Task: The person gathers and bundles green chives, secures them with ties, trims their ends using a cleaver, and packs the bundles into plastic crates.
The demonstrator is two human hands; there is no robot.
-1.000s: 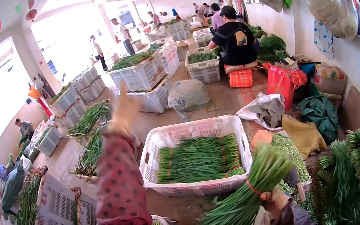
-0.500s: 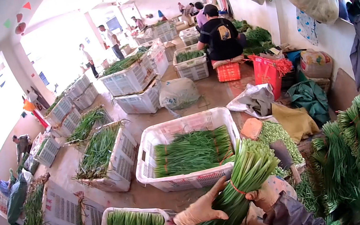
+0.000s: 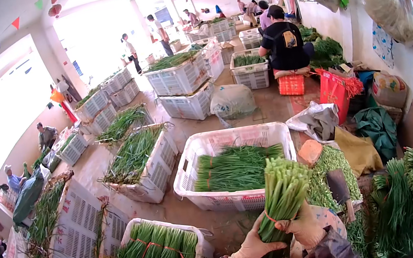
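A thick bunch of chives [image 3: 285, 184], pale cut ends up and darker leaves down, stands nearly upright before me. A red-orange band [image 3: 270, 217] circles it. My left hand [image 3: 249, 248], in a thin pale glove, is wrapped round its left side below the band. My right hand [image 3: 307, 227], also gloved, is closed against its right side, fingertips at the band. Just beyond is a white crate [image 3: 224, 199] with banded chives inside. A cleaver [image 3: 339, 188] with a wooden handle stands at the right beside a heap of chopped pale stalk pieces [image 3: 318, 182].
Lower left, another white crate [image 3: 204, 252] holds banded chives. More bundles [image 3: 390, 201] are piled on the right. An orange block [image 3: 310, 151] rests by the chopped pieces. Crates with loose greens [image 3: 139, 154] stand to the left; a seated person in black [image 3: 285, 43] is farther back.
The bunch has turned more upright, its pale ends swinging up and left. My left hand has closed from a spread grip round it. The whole view has shifted, so the room appears farther right.
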